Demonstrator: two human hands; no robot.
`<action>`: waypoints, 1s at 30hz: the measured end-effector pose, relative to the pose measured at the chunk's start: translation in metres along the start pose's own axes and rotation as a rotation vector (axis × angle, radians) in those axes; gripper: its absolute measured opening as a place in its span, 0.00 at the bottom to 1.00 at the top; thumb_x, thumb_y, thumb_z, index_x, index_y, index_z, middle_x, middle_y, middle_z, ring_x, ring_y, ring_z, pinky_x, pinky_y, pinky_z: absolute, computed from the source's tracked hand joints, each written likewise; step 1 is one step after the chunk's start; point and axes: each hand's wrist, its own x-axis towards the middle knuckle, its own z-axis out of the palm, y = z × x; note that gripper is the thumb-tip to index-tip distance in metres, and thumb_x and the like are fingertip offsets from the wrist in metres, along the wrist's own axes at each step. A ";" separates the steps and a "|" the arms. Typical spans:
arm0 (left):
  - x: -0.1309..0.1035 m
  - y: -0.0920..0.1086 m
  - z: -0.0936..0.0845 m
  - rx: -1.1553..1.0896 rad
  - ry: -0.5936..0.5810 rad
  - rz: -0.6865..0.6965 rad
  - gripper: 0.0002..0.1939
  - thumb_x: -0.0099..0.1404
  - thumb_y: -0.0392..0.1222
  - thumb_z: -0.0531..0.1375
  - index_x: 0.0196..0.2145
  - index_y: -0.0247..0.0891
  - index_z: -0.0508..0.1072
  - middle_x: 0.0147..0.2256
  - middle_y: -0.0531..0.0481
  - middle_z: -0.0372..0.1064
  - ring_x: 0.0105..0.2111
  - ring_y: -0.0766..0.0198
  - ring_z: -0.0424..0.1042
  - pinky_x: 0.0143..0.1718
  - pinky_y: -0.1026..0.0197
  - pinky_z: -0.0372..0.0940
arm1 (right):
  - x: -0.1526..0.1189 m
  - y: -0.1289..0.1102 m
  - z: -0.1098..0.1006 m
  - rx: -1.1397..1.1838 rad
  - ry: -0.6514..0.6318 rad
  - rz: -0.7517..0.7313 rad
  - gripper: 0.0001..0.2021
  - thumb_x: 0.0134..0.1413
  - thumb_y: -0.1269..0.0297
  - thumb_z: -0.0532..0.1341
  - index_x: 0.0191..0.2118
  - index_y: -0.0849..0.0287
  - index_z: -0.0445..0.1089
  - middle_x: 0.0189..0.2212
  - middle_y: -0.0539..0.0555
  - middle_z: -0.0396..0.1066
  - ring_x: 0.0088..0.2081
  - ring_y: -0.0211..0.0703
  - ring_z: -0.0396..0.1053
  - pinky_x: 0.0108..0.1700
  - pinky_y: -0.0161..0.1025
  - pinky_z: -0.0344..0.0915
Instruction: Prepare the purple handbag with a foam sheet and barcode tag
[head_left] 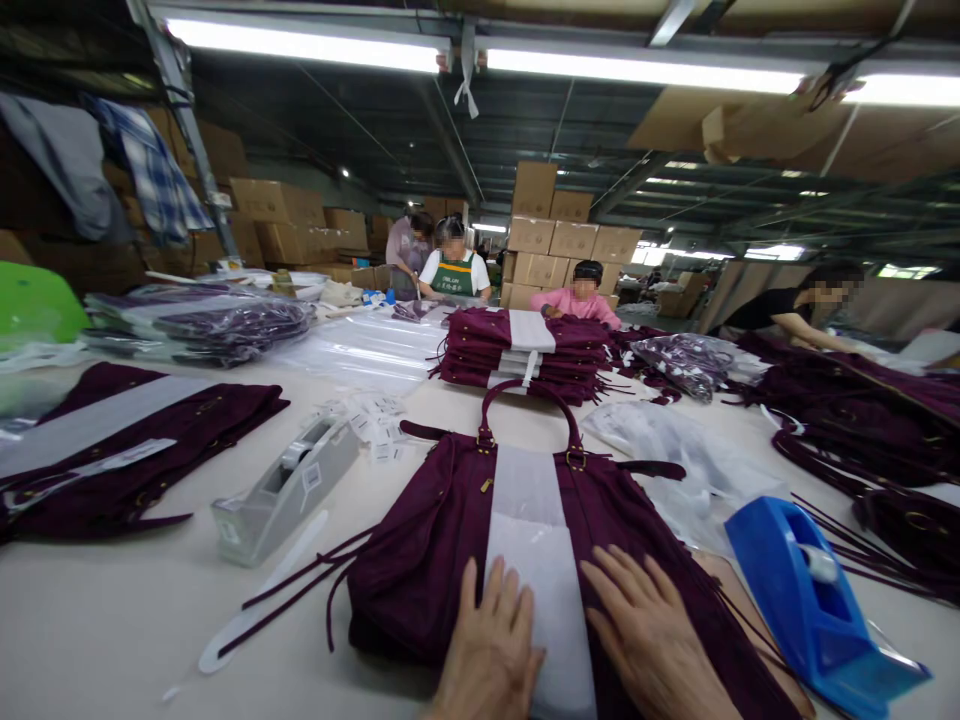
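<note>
table: pale and broad, under everything near the hands.
stack of bags: purple, piled just beyond the handle.
purple bag: lies flat on the table, directly before the person; its handle end points away, toward the stack. the long axis seems to run left to right, though the near edge is partly hidden by the hands and cut off by the frame.
blue dispenser: just beside the bag on the right, slanting toward the lower right.
white band: runs down the bag's middle, from between the handle's ends toward the person.
grey dispenser: left of the bag, apart from it.
right hand: spread on the purple fabric right of the band, grasping nothing.
left hand: palm down, fingers spread, partly over the band, likewise unclenched.
zip pull: gold, left of the band.
</note>
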 end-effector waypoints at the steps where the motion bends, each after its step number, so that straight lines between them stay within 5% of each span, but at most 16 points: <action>1: -0.003 -0.012 -0.016 0.038 0.018 -0.039 0.22 0.61 0.51 0.50 0.49 0.37 0.66 0.50 0.40 0.63 0.54 0.45 0.56 0.54 0.37 0.44 | -0.017 0.013 -0.001 -0.117 0.093 0.033 0.17 0.52 0.62 0.52 0.47 0.57 0.66 0.48 0.60 0.66 0.50 0.57 0.62 0.51 0.58 0.54; 4: -0.016 -0.055 -0.058 0.223 0.058 -0.307 0.22 0.59 0.44 0.52 0.49 0.32 0.65 0.51 0.36 0.61 0.55 0.44 0.54 0.54 0.37 0.42 | -0.062 0.048 0.003 -0.286 0.192 0.217 0.19 0.52 0.60 0.49 0.45 0.62 0.67 0.47 0.66 0.65 0.49 0.60 0.62 0.46 0.57 0.59; 7: -0.028 -0.089 -0.079 0.255 -0.050 -0.615 0.23 0.59 0.45 0.51 0.49 0.28 0.65 0.46 0.34 0.64 0.47 0.48 0.63 0.49 0.47 0.56 | -0.088 0.069 0.013 -0.234 0.125 0.248 0.17 0.52 0.61 0.46 0.39 0.57 0.70 0.45 0.63 0.67 0.49 0.60 0.61 0.41 0.55 0.62; 12: -0.025 -0.090 -0.083 0.151 -0.197 -0.736 0.14 0.58 0.45 0.53 0.39 0.35 0.70 0.37 0.44 0.65 0.40 0.55 0.65 0.42 0.56 0.60 | -0.081 0.067 0.006 -0.192 0.168 0.266 0.15 0.49 0.59 0.49 0.36 0.55 0.70 0.41 0.62 0.68 0.44 0.59 0.64 0.36 0.52 0.64; 15: -0.013 -0.077 -0.081 0.153 -0.248 -0.676 0.08 0.58 0.37 0.53 0.31 0.36 0.71 0.36 0.44 0.65 0.41 0.54 0.64 0.39 0.56 0.60 | -0.050 0.037 -0.013 -0.159 0.298 0.334 0.17 0.50 0.55 0.51 0.41 0.58 0.68 0.43 0.63 0.67 0.45 0.60 0.64 0.39 0.54 0.63; 17: -0.007 -0.073 -0.081 0.123 -0.251 -0.650 0.09 0.58 0.33 0.50 0.30 0.35 0.70 0.36 0.44 0.66 0.41 0.54 0.64 0.38 0.57 0.59 | -0.022 0.004 -0.020 0.072 0.327 0.260 0.17 0.51 0.54 0.51 0.41 0.59 0.67 0.41 0.62 0.68 0.42 0.56 0.66 0.40 0.51 0.65; 21: -0.001 -0.079 -0.088 -0.169 -0.049 -0.873 0.09 0.60 0.37 0.50 0.28 0.36 0.70 0.31 0.48 0.68 0.34 0.61 0.66 0.36 0.61 0.58 | 0.045 -0.072 -0.010 0.797 -0.003 0.227 0.17 0.52 0.51 0.51 0.38 0.57 0.68 0.34 0.56 0.72 0.33 0.45 0.70 0.33 0.38 0.68; 24: 0.000 -0.083 -0.093 -0.516 0.065 -1.011 0.08 0.56 0.41 0.54 0.23 0.37 0.69 0.23 0.54 0.67 0.27 0.66 0.65 0.31 0.64 0.56 | 0.094 -0.115 0.011 1.082 -0.175 0.335 0.20 0.50 0.50 0.50 0.41 0.59 0.66 0.28 0.54 0.70 0.27 0.43 0.69 0.23 0.36 0.64; 27: -0.007 -0.087 -0.095 -0.718 0.118 -0.901 0.06 0.51 0.40 0.56 0.22 0.36 0.70 0.23 0.54 0.67 0.27 0.66 0.65 0.32 0.64 0.57 | 0.129 -0.140 0.030 1.145 -0.246 0.371 0.22 0.46 0.52 0.55 0.46 0.59 0.64 0.19 0.47 0.65 0.20 0.39 0.63 0.21 0.35 0.59; 30: -0.028 -0.096 -0.096 -1.015 0.210 -0.815 0.09 0.52 0.39 0.54 0.29 0.34 0.72 0.29 0.50 0.70 0.31 0.65 0.67 0.35 0.64 0.60 | 0.142 -0.152 0.041 1.184 -0.335 0.429 0.18 0.36 0.62 0.59 0.38 0.60 0.68 0.14 0.43 0.60 0.17 0.36 0.57 0.20 0.34 0.53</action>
